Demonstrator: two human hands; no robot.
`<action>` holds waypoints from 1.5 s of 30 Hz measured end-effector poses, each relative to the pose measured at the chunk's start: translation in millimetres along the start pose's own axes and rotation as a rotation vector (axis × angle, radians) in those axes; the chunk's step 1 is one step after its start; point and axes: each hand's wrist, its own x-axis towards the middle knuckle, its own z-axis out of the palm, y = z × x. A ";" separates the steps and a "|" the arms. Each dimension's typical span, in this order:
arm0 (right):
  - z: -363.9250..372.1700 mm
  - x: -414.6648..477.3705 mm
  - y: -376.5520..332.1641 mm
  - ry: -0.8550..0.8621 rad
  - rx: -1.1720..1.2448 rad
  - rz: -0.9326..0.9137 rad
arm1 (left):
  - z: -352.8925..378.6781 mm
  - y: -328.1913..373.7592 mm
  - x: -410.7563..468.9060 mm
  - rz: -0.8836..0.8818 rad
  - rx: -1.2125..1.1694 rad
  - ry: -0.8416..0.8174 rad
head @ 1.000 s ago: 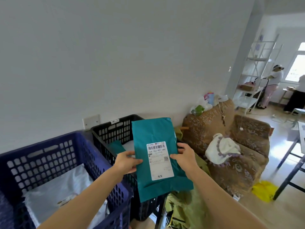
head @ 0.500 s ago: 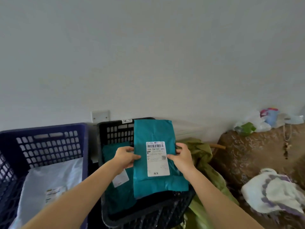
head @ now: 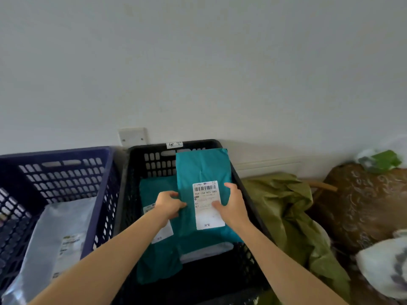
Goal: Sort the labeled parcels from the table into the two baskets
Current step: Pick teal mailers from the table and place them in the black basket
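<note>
Holding one teal parcel (head: 202, 170) label-up over the inside of the black basket (head: 246, 194), long axis near to far, barcode end of its white label (head: 208, 214) toward the far wall. Left hand (head: 168, 204) pinching its left edge, right hand (head: 233, 205) curled round its right edge, thumb on the label. Beneath, two more: a second teal parcel (head: 158, 260) at left, a pale parcel (head: 207, 249) peeking out nearer; left of all this, the blue basket (head: 55, 154), second of two, with one grey parcel (head: 55, 238).
</note>
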 end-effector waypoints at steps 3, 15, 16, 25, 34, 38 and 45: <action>9.4 8.3 10.2 -0.049 -0.103 -0.003 | 10.4 -11.4 19.8 -0.052 0.011 -0.009; 50.1 55.5 34.1 -0.237 -0.317 0.142 | 35.9 -37.8 79.8 -0.138 0.260 0.038; 55.7 57.3 36.4 -0.263 -0.321 0.159 | 35.6 -39.4 81.8 -0.135 0.289 0.035; 81.1 72.5 57.9 -0.324 -0.414 0.238 | 41.1 -51.7 87.6 -0.054 0.518 0.026; 92.4 72.0 76.2 -0.389 -0.496 0.224 | 47.8 -66.9 86.9 0.142 0.649 0.010; 97.4 70.3 79.3 -0.325 -0.587 0.138 | 49.1 -73.6 87.9 0.394 1.049 0.075; 97.0 73.9 88.5 -0.394 -0.608 0.077 | 50.9 -80.0 94.3 0.387 1.307 0.010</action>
